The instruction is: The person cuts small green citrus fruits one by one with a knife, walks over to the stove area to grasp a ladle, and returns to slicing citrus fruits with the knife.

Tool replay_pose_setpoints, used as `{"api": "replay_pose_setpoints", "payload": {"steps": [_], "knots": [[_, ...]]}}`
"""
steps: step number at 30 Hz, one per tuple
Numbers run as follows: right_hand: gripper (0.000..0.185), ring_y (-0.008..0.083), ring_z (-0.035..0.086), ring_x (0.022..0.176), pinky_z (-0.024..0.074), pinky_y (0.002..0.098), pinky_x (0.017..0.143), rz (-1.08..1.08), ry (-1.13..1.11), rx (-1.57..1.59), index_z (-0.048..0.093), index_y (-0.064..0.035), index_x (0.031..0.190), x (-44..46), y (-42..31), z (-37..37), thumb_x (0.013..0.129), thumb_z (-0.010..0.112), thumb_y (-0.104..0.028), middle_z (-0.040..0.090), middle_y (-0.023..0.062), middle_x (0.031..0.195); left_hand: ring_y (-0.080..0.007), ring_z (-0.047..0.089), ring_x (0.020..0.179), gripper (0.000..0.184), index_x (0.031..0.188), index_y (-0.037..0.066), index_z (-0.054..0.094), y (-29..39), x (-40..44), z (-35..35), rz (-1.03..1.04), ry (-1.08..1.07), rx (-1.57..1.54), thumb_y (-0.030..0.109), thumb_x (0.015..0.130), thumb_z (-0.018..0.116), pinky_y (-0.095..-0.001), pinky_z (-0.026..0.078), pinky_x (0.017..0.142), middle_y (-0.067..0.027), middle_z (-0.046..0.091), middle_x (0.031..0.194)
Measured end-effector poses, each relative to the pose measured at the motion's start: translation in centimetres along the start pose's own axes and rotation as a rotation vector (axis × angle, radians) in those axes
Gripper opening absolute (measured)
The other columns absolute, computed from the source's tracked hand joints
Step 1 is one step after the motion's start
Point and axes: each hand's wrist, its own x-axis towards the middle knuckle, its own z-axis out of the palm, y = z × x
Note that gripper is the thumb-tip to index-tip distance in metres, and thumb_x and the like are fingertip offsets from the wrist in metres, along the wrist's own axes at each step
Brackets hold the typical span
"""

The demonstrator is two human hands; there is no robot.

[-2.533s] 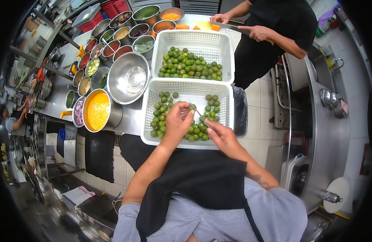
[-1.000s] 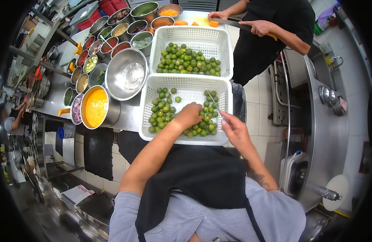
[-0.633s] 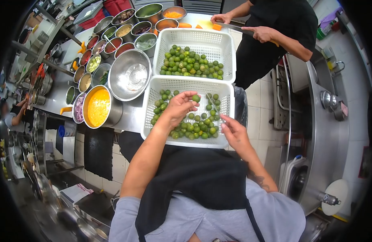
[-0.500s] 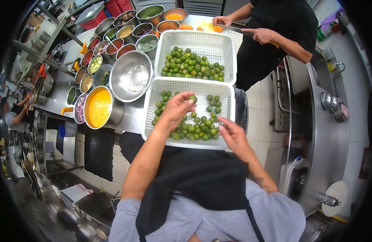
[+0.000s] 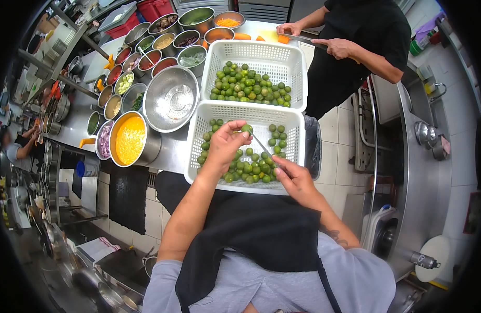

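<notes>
A green lime point(image 5: 246, 128) is pinched between the fingertips of my left hand point(image 5: 225, 146), above the near white perforated basket point(image 5: 299, 143). My right hand point(image 5: 297, 180) grips a small knife point(image 5: 263, 147) at the basket's right side. The thin blade slants up and left, its tip at or close to the lime; whether it cuts the skin I cannot tell. Loose limes point(image 5: 251, 169) lie in the basket below both hands, spread along its left, front and right.
A second white basket point(image 5: 300, 68) with many limes adjoins the far side. To the left stand a steel bowl point(image 5: 162, 99), a pot of yellow food point(image 5: 130, 140) and several bowls of chopped ingredients. Across the table, a person in black point(image 5: 368, 31) cuts something orange with a knife.
My right hand has moved slightly left and closed in a grip. The knife blade now shows, reaching toward the lime. My left hand stays nearly in place, still with the lime.
</notes>
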Motion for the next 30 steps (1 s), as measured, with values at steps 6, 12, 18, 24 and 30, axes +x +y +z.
{"api": "replay_pose_setpoints", "payload": {"steps": [6,12,18,24,30], "knots": [[0.033,0.0271,0.068,0.104,0.0516,0.0326,0.090,-0.024,0.001,-0.003,0.060,-0.0002,0.129,0.1,0.2,0.1,0.097,0.061,-0.010,0.068,0.0211,0.118,-0.0164,0.067,0.091,0.029,0.119,-0.003,0.056,-0.3,-0.2,0.8,0.107,0.048,0.031,0.001,0.092,0.066,-0.0306,0.058,0.080,-0.0102,0.066,0.104],[0.034,0.0275,0.069,0.104,0.0517,0.0328,0.089,-0.032,0.007,-0.009,0.060,-0.0011,0.130,0.1,0.5,0.2,0.098,0.061,-0.011,0.068,0.0214,0.117,-0.0149,0.066,0.089,0.028,0.117,-0.004,0.056,-0.6,-0.2,0.9,0.123,0.070,0.031,0.001,0.092,0.067,-0.0298,0.058,0.080,-0.0095,0.066,0.102],[0.034,0.0259,0.069,0.101,0.0519,0.0322,0.087,0.005,0.001,0.005,0.060,-0.0018,0.131,0.0,0.1,0.1,0.098,0.061,-0.012,0.069,0.0208,0.116,-0.0135,0.065,0.089,0.028,0.117,-0.004,0.056,-0.8,-0.3,1.2,0.128,0.086,0.050,0.002,0.093,0.067,-0.0293,0.057,0.081,-0.0079,0.066,0.101],[0.034,0.0233,0.068,0.102,0.0516,0.0310,0.088,-0.002,0.006,-0.014,0.060,-0.0016,0.131,-0.1,0.4,0.1,0.098,0.061,-0.012,0.069,0.0201,0.117,-0.0131,0.064,0.090,0.028,0.118,-0.004,0.057,-1.1,-0.4,1.3,0.169,0.100,0.065,0.003,0.093,0.068,-0.0286,0.055,0.083,-0.0079,0.066,0.102],[0.035,0.0213,0.067,0.102,0.0510,0.0301,0.088,0.038,-0.012,0.032,0.059,-0.0008,0.132,-0.1,0.4,0.1,0.099,0.060,-0.012,0.069,0.0196,0.117,-0.0131,0.064,0.090,0.029,0.118,-0.004,0.056,-1.7,-0.5,1.3,0.182,0.103,0.071,0.004,0.093,0.068,-0.0291,0.055,0.084,-0.0076,0.066,0.102]]}}
